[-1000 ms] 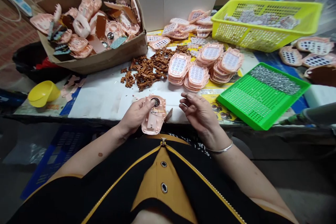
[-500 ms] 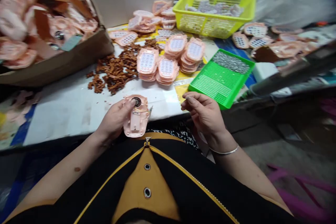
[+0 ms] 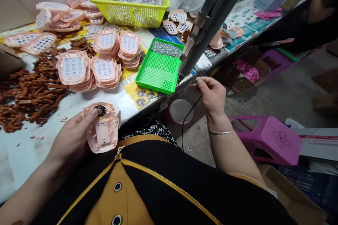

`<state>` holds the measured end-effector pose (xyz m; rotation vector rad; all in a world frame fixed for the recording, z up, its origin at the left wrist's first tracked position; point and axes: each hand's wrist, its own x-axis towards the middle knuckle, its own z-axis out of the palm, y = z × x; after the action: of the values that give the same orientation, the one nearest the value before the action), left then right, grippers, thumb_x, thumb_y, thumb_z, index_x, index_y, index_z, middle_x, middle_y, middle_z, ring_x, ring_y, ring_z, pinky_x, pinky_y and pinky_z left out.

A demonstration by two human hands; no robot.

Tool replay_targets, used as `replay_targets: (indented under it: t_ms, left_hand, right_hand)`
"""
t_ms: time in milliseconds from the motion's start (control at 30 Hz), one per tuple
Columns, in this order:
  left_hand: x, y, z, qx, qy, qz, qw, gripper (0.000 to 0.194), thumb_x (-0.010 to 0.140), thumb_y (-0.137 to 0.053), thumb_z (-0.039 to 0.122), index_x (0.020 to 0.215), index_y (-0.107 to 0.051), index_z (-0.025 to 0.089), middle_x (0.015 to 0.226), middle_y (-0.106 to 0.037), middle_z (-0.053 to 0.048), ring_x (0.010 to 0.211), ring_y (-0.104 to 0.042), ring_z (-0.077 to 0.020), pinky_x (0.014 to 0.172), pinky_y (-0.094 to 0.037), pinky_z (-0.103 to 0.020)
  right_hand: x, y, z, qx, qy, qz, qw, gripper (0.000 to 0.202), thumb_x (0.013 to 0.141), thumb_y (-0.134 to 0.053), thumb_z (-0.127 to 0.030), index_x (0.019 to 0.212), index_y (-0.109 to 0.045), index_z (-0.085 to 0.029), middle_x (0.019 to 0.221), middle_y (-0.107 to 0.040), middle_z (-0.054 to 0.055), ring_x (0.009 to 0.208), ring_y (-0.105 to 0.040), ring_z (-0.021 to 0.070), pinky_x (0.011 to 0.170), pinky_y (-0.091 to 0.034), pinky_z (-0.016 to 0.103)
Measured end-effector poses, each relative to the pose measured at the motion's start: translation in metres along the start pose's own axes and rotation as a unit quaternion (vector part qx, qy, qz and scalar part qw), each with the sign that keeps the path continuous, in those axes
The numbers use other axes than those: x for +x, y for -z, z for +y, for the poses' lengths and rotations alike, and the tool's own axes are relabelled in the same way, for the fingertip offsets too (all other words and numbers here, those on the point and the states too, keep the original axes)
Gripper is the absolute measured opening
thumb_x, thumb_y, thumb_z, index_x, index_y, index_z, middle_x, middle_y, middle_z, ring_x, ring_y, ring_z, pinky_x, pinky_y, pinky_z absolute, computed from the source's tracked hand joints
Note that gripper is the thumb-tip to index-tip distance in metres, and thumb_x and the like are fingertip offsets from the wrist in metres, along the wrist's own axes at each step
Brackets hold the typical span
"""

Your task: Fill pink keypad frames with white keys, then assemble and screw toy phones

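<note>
Head view: left hand [image 3: 72, 137] grips the pink shell [image 3: 101, 126] low at the table edge, while right hand [image 3: 211, 95], fingers pinched narrow, sits just under the grey driver [image 3: 208, 17] slanting up-right, well apart from it.

Black-and-mustard zipped top, thin silver bangle [image 3: 221, 132]

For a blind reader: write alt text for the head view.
The left hand holds a pink toy-phone shell; the right hand nears a hanging grey power tool. Behind lie pink keypad stacks, a green tray and a yellow basket.
</note>
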<state>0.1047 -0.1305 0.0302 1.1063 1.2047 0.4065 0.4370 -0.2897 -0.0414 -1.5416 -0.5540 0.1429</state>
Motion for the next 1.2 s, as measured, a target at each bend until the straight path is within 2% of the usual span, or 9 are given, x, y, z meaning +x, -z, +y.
replay_targets:
  t_ms: [133, 267, 400, 500, 700, 967, 1067, 1133, 1200]
  left_hand:
    - [0.001, -0.004, 0.006, -0.079, 0.038, -0.002, 0.996, 0.040, 0.061, -0.091, 0.044, 0.093, -0.076, 0.025, 0.080, -0.078, 0.002, 0.065, -0.068, -0.0159, 0.060, -0.059, -0.027]
    - [0.006, -0.006, 0.008, -0.091, 0.055, 0.011, 0.994, 0.041, 0.058, -0.092, 0.042, 0.092, -0.077, 0.023, 0.085, -0.079, -0.001, 0.067, -0.070, -0.0179, 0.060, -0.061, -0.028]
    - [0.015, -0.009, 0.011, -0.077, 0.064, 0.004, 0.995, 0.041, 0.060, -0.092, 0.041, 0.093, -0.077, 0.023, 0.083, -0.079, -0.001, 0.064, -0.070, -0.0166, 0.058, -0.060, -0.026]
    - [0.020, -0.014, 0.015, -0.076, 0.063, 0.030, 0.995, 0.055, 0.042, -0.098, 0.040, 0.090, -0.077, 0.020, 0.082, -0.079, -0.002, 0.062, -0.071, -0.0186, 0.055, -0.061, -0.028]
    - [0.029, -0.027, 0.020, -0.051, 0.061, 0.056, 0.995, 0.064, 0.030, -0.100, 0.040, 0.086, -0.077, 0.019, 0.082, -0.078, -0.001, 0.059, -0.069, -0.0164, 0.051, -0.060, -0.023]
    - [0.033, -0.034, 0.028, -0.024, 0.075, 0.024, 0.997, 0.026, 0.061, -0.087, 0.033, 0.084, -0.078, 0.028, 0.078, -0.079, 0.005, 0.060, -0.071, -0.0170, 0.053, -0.059, -0.025]
    - [0.033, -0.041, 0.036, -0.017, 0.086, 0.004, 0.996, 0.013, 0.071, -0.081, 0.031, 0.084, -0.077, 0.029, 0.076, -0.079, 0.007, 0.060, -0.070, -0.0140, 0.056, -0.058, -0.022]
    - [0.035, -0.050, 0.041, -0.028, 0.097, 0.001, 0.995, 0.011, 0.074, -0.076, 0.022, 0.084, -0.076, 0.027, 0.076, -0.079, 0.006, 0.060, -0.070, -0.0124, 0.060, -0.058, -0.021]
    - [0.039, -0.062, 0.043, -0.040, 0.088, -0.033, 0.995, 0.011, 0.077, -0.072, 0.015, 0.086, -0.074, 0.021, 0.078, -0.079, 0.002, 0.063, -0.071, -0.0126, 0.062, -0.058, -0.021]
  right_hand:
    - [0.065, 0.006, 0.021, -0.191, 0.086, 0.020, 0.978, 0.014, 0.081, -0.067, -0.034, 0.079, -0.071, -0.020, 0.079, -0.068, 0.003, 0.078, -0.064, 0.0193, 0.080, -0.052, 0.036]
    - [0.114, -0.004, 0.030, -0.329, 0.157, -0.011, 0.931, 0.011, 0.080, -0.061, -0.020, 0.074, -0.071, -0.019, 0.091, -0.072, 0.010, 0.093, -0.065, 0.0257, 0.093, -0.049, 0.044]
    - [0.134, -0.018, 0.035, -0.427, 0.190, -0.072, 0.881, 0.014, 0.081, -0.061, -0.018, 0.078, -0.074, -0.019, 0.115, -0.072, 0.015, 0.113, -0.060, 0.0318, 0.102, -0.042, 0.050]
    - [0.139, -0.021, 0.038, -0.450, 0.185, -0.093, 0.869, 0.018, 0.083, -0.059, -0.017, 0.083, -0.076, -0.018, 0.126, -0.069, 0.015, 0.123, -0.055, 0.0335, 0.105, -0.040, 0.052]
    - [0.139, -0.002, 0.039, -0.391, 0.182, -0.038, 0.901, 0.020, 0.085, -0.058, -0.022, 0.089, -0.078, -0.021, 0.119, -0.071, 0.013, 0.117, -0.060, 0.0318, 0.107, -0.041, 0.053]
    - [0.117, 0.000, 0.024, -0.253, 0.191, -0.023, 0.948, 0.015, 0.086, -0.064, -0.032, 0.088, -0.074, -0.022, 0.105, -0.074, 0.010, 0.107, -0.066, 0.0279, 0.103, -0.048, 0.051]
    - [0.104, -0.012, 0.000, -0.068, 0.156, -0.117, 0.978, 0.039, 0.086, -0.065, -0.056, 0.106, -0.071, -0.023, 0.107, -0.074, 0.008, 0.102, -0.069, 0.0233, 0.096, -0.055, 0.045]
    - [0.091, -0.023, -0.023, 0.054, 0.137, -0.243, 0.959, 0.063, 0.079, -0.065, -0.073, 0.121, -0.065, -0.026, 0.111, -0.072, 0.005, 0.104, -0.069, 0.0219, 0.093, -0.057, 0.042]
    - [0.077, -0.035, -0.047, 0.116, 0.127, -0.349, 0.921, 0.070, 0.071, -0.069, -0.078, 0.120, -0.065, -0.027, 0.107, -0.072, 0.003, 0.099, -0.069, 0.0214, 0.088, -0.059, 0.040]
